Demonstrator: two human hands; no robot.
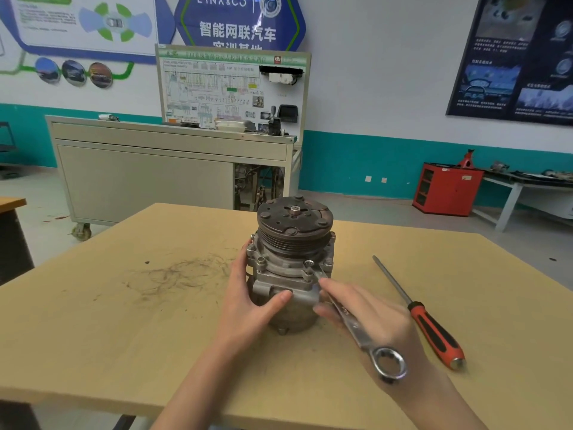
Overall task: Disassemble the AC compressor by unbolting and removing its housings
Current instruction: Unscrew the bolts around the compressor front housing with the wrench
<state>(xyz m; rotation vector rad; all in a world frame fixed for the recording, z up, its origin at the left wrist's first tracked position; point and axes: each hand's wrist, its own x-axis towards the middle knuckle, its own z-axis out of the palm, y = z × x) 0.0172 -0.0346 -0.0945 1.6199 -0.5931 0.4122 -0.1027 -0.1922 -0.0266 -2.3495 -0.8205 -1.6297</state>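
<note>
The right hand [381,321] grips a wrench [352,325] with its open end at a flange bolt [308,263], and the left hand [248,302] clasps the compressor [288,274], upright on the counter [155,321], its visible bolts seated and housings joined, so disassembly looks barely begun.

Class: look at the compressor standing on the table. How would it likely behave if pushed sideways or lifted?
The compressor looks all metal, so probably heavy for its size and rigid. Standing on end with the pulley on top, it may tip or twist under the wrench; the left hand gripping its body suggests that.
</note>
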